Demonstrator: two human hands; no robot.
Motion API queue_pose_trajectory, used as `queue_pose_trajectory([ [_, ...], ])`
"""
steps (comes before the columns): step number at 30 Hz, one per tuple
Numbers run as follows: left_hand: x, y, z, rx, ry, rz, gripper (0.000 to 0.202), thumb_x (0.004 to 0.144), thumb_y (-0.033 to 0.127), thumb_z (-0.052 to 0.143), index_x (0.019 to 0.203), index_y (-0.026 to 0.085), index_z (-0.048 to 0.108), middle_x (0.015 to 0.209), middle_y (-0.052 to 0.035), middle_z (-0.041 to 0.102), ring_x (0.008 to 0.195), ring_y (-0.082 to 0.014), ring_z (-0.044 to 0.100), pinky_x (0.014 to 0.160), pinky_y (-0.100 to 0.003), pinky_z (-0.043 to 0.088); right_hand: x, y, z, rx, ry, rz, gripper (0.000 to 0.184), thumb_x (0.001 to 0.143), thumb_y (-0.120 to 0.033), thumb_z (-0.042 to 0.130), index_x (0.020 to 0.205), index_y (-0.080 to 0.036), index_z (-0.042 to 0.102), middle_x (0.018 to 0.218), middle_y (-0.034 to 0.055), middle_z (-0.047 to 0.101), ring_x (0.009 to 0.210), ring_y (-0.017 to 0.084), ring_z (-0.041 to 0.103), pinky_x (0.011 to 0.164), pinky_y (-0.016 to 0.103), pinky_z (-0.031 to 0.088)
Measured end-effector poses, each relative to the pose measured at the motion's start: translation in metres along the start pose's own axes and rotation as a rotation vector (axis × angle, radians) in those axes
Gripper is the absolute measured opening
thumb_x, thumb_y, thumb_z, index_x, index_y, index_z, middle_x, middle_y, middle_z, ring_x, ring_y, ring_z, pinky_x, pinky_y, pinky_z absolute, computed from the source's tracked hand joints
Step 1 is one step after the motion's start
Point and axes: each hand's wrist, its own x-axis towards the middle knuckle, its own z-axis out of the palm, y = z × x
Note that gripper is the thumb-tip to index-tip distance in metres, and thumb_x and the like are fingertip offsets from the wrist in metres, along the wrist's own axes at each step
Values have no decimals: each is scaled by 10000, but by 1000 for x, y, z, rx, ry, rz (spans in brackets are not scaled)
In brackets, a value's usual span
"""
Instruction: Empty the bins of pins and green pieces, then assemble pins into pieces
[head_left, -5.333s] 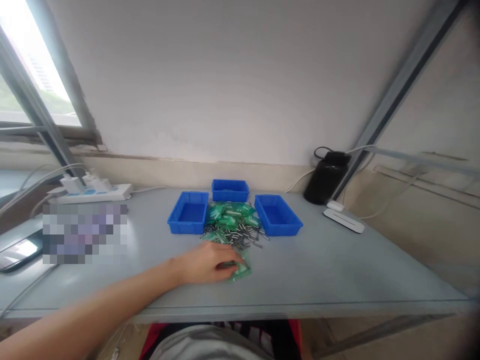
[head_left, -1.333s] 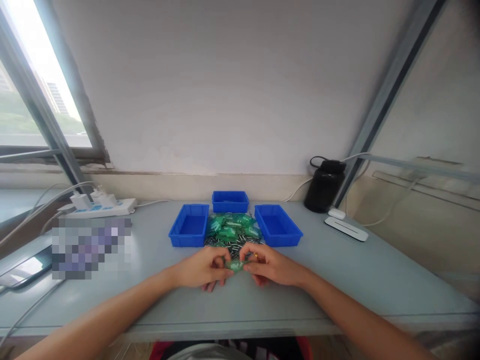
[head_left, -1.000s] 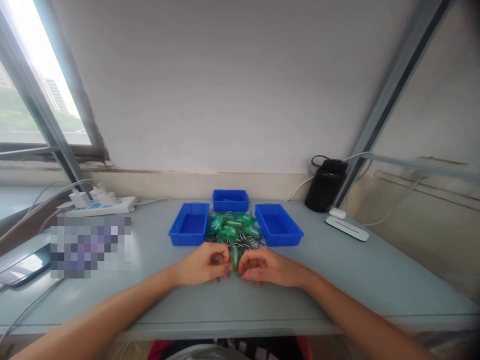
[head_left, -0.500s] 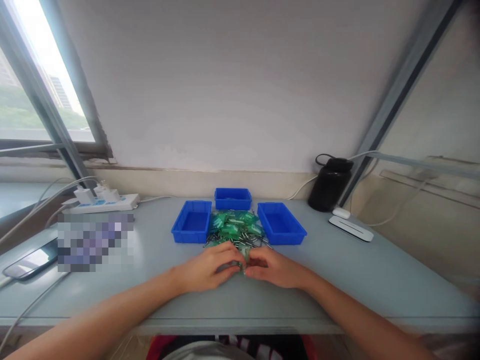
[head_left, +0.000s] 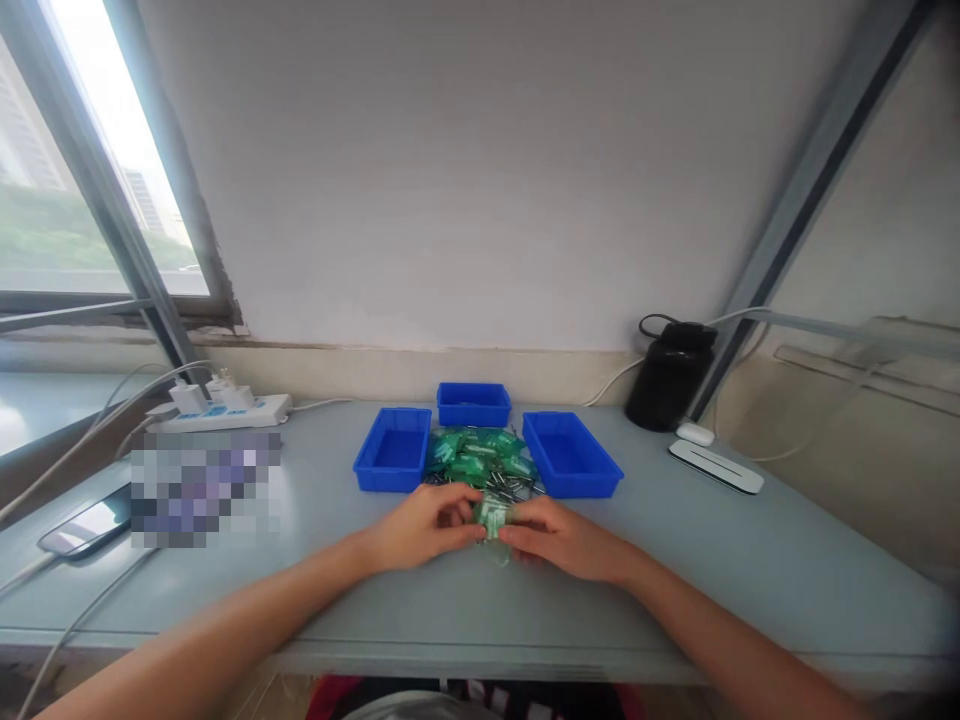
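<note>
Both hands are working 1 small green packet right in front of the pile. The left hand pinches its left edge with the fingertips pressed together on it, and the right hand pinches the right edge the same way, so the packet sits between them just above the table. Looks to me like the opening or pulling-apart step on that packet; can't tell if it's torn yet, too small.

Behind the hands sits the heap of green packets mixed with little metal pins, boxed in by 3 blue trays: left tray, back tray, right tray. My guess is the next move needs a steady opposite pull without scattering whatever's inside.
</note>
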Motion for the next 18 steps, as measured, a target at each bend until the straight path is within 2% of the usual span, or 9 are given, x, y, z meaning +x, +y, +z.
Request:
queue_pose_trajectory([
  [3, 3, -3, 2, 7, 1, -28, 174, 824, 322, 615, 817, 154, 567, 604, 51, 533, 567, -91, 492, 545, -192, 396, 1, 1, 0, -147, 131, -49, 349, 897, -353, 470, 599, -173, 461, 552, -34, 474, 503, 95, 407, 472, 212, 298],
  [6, 3, 4, -5, 113, 93, -2, 170, 831, 314, 604, 774, 155, 586, 620, 40, 544, 572, -92, 494, 535, -186, 387, 0, 1, -4, -298, 244, -131, 371, 903, -378, 468, 592, -178, 501, 540, -29, 477, 507, 106, 430, 478, 218, 313],
  [8, -2, 13, -21, 203, 66, 39, 157, 865, 307, 555, 844, 168, 625, 724, 8, 614, 646, -110, 551, 580, -193, 420, 1, -2, -12, -435, 305, -195, 359, 915, -390, 449, 656, -185, 590, 589, -7, 550, 552, 126, 491, 516, 230, 351],
  [10, -15, 25, -46, 262, -78, 52, 189, 863, 322, 554, 985, 208, 643, 922, -21, 670, 775, -141, 611, 678, -217, 469, 9, -10, -26, -614, 367, -239, 314, 928, -373, 429, 796, -204, 659, 683, 10, 627, 619, 145, 546, 578, 245, 384],
  [11, -24, 29, -62, 275, -150, 5, 255, 850, 342, 570, 1074, 233, 624, 1016, -29, 669, 844, -159, 627, 715, -229, 487, 17, -15, -35, -721, 387, -250, 289, 931, -354, 424, 864, -217, 670, 751, 19, 658, 679, 158, 574, 624, 255, 398],
  [12, -36, 32, -78, 289, -154, -60, 306, 840, 369, 575, 1120, 250, 609, 1063, -32, 667, 872, -173, 638, 731, -241, 504, 27, -20, -44, -834, 407, -236, 269, 927, -337, 424, 921, -227, 670, 809, 25, 676, 726, 171, 590, 648, 265, 403],
  [13, -49, 33, -95, 325, -97, -121, 328, 852, 396, 543, 1149, 267, 596, 1093, -28, 662, 914, -185, 638, 770, -260, 513, 39, -24, -54, -940, 444, -162, 274, 927, -332, 419, 913, -224, 671, 817, 29, 681, 726, 177, 595, 651, 272, 406],
  [15, -78, 27, -127, 405, 118, -227, 387, 840, 475, 509, 1169, 286, 585, 1159, -10, 639, 990, -204, 624, 854, -288, 509, 68, -28, -73, -1129, 488, 15, 318, 931, -319, 389, 841, -197, 669, 810, 53, 685, 730, 195, 606, 659, 286, 416],
  [18, -115, 4, -167, 565, 380, -399, 542, 736, 611, 506, 1130, 254, 612, 1134, -16, 659, 969, -245, 639, 824, -321, 533, 109, -21, -95, -1171, 530, 106, 305, 911, -242, 392, 849, -140, 672, 919, 131, 684, 858, 257, 616, 684, 311, 431],
])
